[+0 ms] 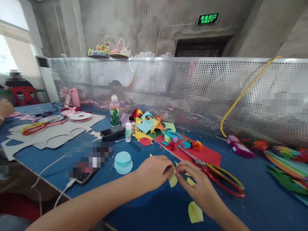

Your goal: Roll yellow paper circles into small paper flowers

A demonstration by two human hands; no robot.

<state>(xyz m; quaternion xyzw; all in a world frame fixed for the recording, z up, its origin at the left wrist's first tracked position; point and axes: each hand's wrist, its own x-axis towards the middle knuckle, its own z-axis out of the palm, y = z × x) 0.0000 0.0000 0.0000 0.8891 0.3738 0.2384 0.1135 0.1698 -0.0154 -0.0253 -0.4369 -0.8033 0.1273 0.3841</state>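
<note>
Both of my hands meet over the blue table (149, 205), pinching one small yellow paper piece (172, 180) between the fingertips. My left hand (155, 171) holds its left side and my right hand (196, 183) holds its right. Two more yellow paper scraps lie close by, one (194, 211) near my right wrist and one (190, 181) under my right fingers. Red and yellow scissors (216, 175) rest just right of my right hand, partly on a red paper sheet (204, 154).
Light blue paper circles (123, 162), a glue stick (128, 132), a green-label bottle (115, 111), a phone with a white cable (83, 176) and a pile of coloured paper cut-outs (146, 123) lie ahead. Grey card and other scissors (43, 125) are at left. A perforated metal screen (192, 86) backs the table.
</note>
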